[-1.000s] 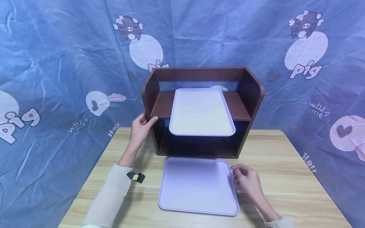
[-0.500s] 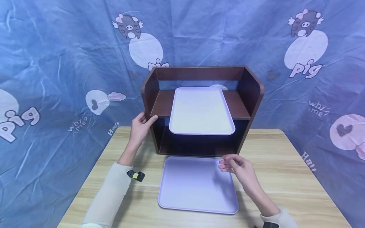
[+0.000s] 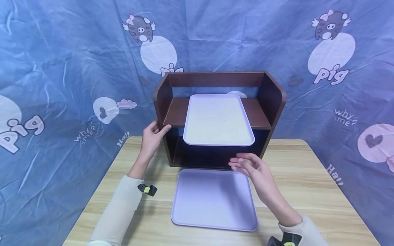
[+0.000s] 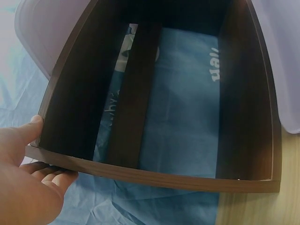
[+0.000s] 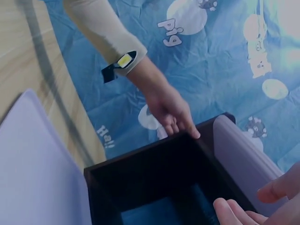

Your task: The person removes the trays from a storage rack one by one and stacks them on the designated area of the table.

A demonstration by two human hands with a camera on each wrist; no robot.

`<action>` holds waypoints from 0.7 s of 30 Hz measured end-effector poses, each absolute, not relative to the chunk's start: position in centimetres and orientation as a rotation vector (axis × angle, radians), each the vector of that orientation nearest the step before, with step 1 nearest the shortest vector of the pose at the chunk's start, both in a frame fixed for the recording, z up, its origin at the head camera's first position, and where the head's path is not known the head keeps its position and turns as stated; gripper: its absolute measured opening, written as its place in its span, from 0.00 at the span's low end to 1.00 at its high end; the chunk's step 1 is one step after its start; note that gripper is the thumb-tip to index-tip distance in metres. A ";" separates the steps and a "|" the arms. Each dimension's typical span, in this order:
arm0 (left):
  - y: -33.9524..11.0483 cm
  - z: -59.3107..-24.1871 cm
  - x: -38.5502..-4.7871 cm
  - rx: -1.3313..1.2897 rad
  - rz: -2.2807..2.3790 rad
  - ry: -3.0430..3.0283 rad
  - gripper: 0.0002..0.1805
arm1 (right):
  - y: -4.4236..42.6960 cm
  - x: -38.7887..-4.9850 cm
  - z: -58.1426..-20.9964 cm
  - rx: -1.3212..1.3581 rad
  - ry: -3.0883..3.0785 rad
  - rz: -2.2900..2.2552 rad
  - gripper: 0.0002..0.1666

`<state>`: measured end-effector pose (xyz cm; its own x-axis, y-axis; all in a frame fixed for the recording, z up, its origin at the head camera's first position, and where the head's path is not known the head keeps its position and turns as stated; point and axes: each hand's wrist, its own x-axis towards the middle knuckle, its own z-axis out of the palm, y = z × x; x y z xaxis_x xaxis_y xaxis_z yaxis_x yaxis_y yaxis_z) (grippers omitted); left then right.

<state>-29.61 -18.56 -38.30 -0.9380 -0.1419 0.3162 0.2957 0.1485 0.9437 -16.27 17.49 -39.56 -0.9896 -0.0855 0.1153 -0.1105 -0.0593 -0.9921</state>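
A dark brown two-level shelf [image 3: 215, 80] stands upright at the back of the table. My left hand [image 3: 150, 140] grips its left side panel, and in the left wrist view the thumb lies on the front edge with the fingers round the outer side. One pale lilac tray [image 3: 218, 119] sits on the middle board, its front part sticking out. A similar tray [image 3: 212, 201] lies flat on the table before the shelf. Over that tray's back right corner, my right hand [image 3: 258, 174] is held in the air, holding nothing, fingers pointing left, below the upper tray's front edge.
The light wood table [image 3: 311, 184] extends on both sides of the lower tray. A blue printed cloth [image 3: 77, 61] hangs behind the table and along both sides. Under the middle board is the shelf's dark lower compartment [image 3: 200, 157].
My right hand has left the lower tray's right edge and moved up, left and toward the shelf, its fingers extending. The left hand, shelf and both trays have kept their places.
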 end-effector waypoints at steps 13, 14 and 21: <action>-18.6 -38.2 -29.7 -0.130 -1.824 -2.117 0.31 | 15.6 -16.9 -37.0 0.203 -2.025 2.452 0.24; -18.6 -38.2 -29.7 -0.128 -1.825 -2.117 0.31 | 15.4 -17.0 -36.8 0.197 -2.009 2.473 0.24; -18.6 -38.1 -29.8 -0.126 -1.836 -2.115 0.30 | 14.4 -17.2 -35.9 0.147 -1.893 2.630 0.24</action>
<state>-29.76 -18.59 -38.11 -0.9396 -0.1508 0.3072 0.2830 0.1626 0.9453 -17.21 14.36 -35.92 -0.9907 -0.1353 0.0140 0.0297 -0.3156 -0.9484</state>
